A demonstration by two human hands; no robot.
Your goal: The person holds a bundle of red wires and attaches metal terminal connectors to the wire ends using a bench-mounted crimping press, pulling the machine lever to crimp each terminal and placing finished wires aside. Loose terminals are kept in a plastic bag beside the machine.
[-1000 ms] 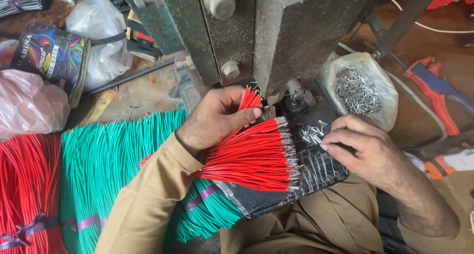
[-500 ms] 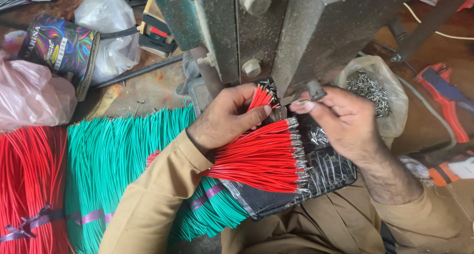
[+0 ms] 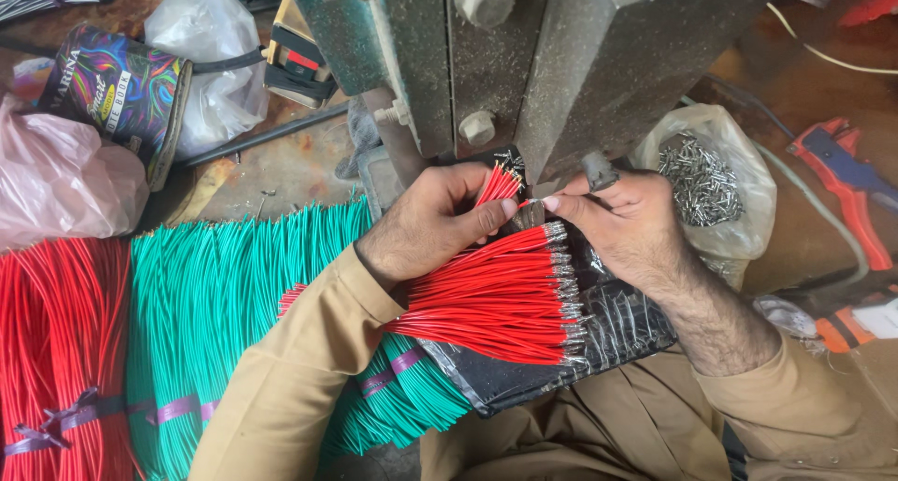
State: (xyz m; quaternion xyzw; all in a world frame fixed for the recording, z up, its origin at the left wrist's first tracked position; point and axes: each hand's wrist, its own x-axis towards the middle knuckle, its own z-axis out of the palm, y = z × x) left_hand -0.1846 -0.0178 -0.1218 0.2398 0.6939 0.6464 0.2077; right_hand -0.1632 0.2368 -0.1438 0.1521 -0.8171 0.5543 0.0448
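Left of the grey-green press [image 3: 524,60] on the worktop lie a multicoloured printed can [image 3: 117,93] on its side, a pink bag [image 3: 61,177] below it and a clear bag [image 3: 210,55] beside it; right of the press sits a clear bag of metal terminals [image 3: 711,177]. The left hand [image 3: 435,221] has its grip clamped on a small red wire bunch [image 3: 498,183] under the press. The right hand [image 3: 629,221] pinches one wire's tip there; a second ago it lay lower, away from the press. Finished red wires [image 3: 496,298] fan across a black sheet.
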